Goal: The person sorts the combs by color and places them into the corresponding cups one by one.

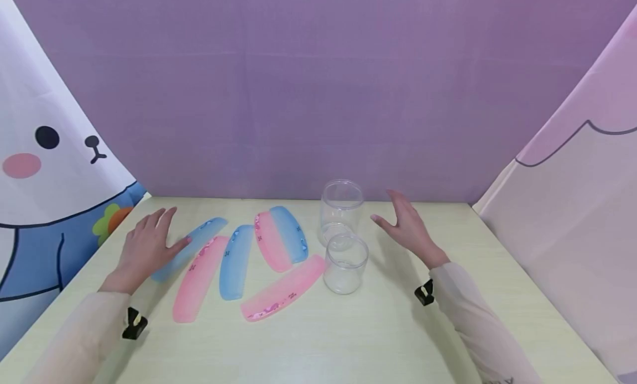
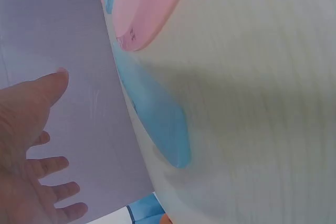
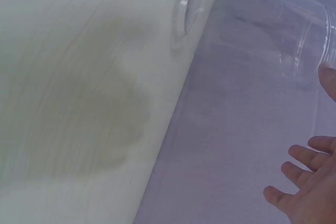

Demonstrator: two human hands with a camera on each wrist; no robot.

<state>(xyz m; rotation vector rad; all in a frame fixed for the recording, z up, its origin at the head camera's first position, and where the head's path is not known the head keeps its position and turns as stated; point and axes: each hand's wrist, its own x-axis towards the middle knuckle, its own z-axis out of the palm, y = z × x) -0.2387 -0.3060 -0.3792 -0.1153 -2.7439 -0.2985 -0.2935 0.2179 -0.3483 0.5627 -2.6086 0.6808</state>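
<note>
In the head view my left hand [image 1: 144, 248] hovers with fingers spread beside the leftmost blue comb [image 1: 211, 227], holding nothing. Its thumb overlaps that comb from above; the left wrist view shows the hand apart from the blue comb [image 2: 157, 111]. Next to it lie a pink comb [image 1: 199, 281] and a second blue comb [image 1: 236, 262]. My right hand [image 1: 410, 232] is raised, fingers extended, to the right of a taller clear glass [image 1: 340, 215] and a shorter clear glass [image 1: 344, 276]. Neither glass is touched, and both stand upright with nothing visible inside.
Further right, another pink comb [image 1: 272, 243] lies against a blue comb [image 1: 291, 234]. A slanted pink comb [image 1: 283, 289] reaches toward the shorter glass. Behind the pale table [image 1: 298, 351] rises a purple cloth backdrop [image 1: 318, 96], with printed cloths at both sides.
</note>
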